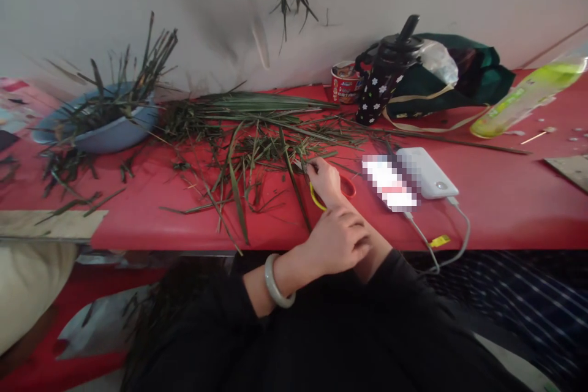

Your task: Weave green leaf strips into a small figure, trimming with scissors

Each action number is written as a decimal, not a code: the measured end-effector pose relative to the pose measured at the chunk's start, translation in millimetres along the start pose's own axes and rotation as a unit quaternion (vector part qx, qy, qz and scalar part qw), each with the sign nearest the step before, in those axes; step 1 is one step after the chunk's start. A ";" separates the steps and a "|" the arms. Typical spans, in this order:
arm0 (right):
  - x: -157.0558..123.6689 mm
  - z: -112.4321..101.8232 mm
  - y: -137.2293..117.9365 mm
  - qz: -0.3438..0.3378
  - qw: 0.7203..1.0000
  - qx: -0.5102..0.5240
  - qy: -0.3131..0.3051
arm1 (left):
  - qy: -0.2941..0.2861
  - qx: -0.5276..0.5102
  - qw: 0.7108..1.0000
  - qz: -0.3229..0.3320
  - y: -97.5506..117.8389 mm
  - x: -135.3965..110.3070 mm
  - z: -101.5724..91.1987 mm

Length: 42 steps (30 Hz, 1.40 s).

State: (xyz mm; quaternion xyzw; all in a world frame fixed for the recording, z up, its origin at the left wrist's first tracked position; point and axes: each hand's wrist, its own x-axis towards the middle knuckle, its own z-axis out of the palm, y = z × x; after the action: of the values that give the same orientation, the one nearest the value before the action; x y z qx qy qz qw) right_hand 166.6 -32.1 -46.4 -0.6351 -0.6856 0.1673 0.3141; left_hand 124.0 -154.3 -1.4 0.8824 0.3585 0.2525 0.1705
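My left hand [337,242], with a pale bangle [272,282] on the wrist, lies across my right forearm [374,251]. Its fingers are loosely bent, slightly apart, and hold nothing. My right hand [324,180] rests on the table with its fingers curled in; what they hold, if anything, is hidden. Partly under that hand are scissors with one yellow and one orange-red handle loop [349,187]. Just left of its fingertips runs a long dark leaf strip [296,187]. Beyond it spreads a heap of cut green leaf strips [271,150].
A blue basin [114,135] of stalks stands left. Long leaves [271,102] lie along the wall. To the right are a phone [388,184], white power bank [427,174], flowered tumbler [379,89], red cup [344,82], dark green bag [478,70] and bottle [523,101].
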 end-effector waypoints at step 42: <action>-99.7 -25.6 -23.3 -0.052 0.997 -0.024 -0.045 | 0.392 -0.493 0.702 -0.332 -108.1 -67.0 -22.5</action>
State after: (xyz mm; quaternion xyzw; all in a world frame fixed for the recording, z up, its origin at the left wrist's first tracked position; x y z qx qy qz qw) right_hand 164.8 -136.9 -34.3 -0.5976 -0.7351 0.1626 0.2758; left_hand 10.9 -125.7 -56.8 0.3174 0.4873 0.6434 0.4977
